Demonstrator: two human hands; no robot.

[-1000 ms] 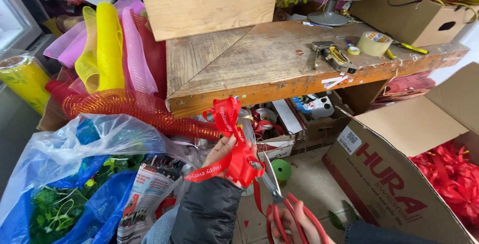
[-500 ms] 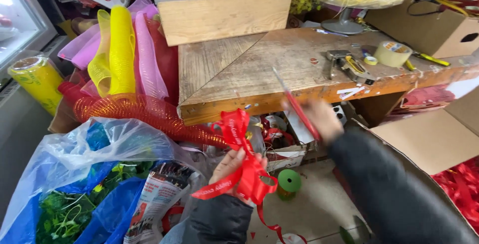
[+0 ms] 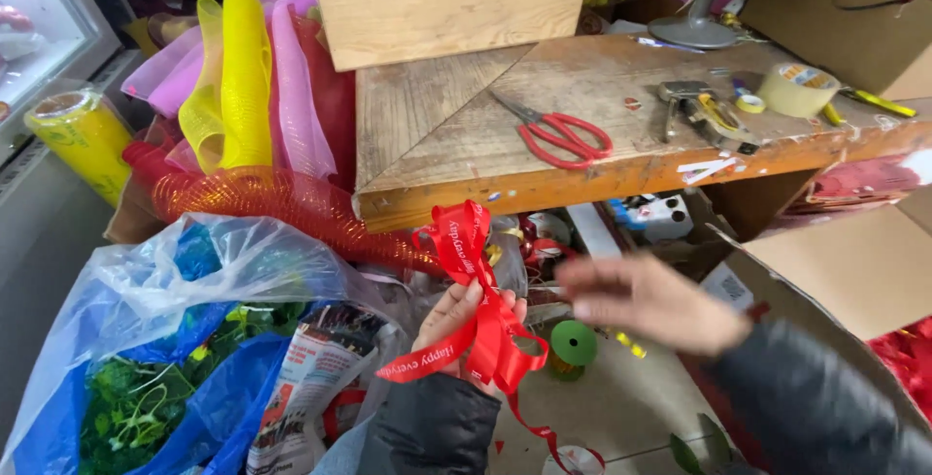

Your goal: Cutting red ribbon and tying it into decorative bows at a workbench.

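Below the front edge of the wooden table [image 3: 456, 135], the left hand [image 3: 456, 325] rises palm-up, fingers pinched around a red ribbon bow [image 3: 481, 325]. Glossy satin loops fan above and beside the fingers, and a curled tail dangles beneath. Just right of the bow, the right hand [image 3: 646, 300] hovers blurred, fingers loosely spread, holding nothing. Red-handled scissors [image 3: 553, 133] lie on the table's worn, scratched boards.
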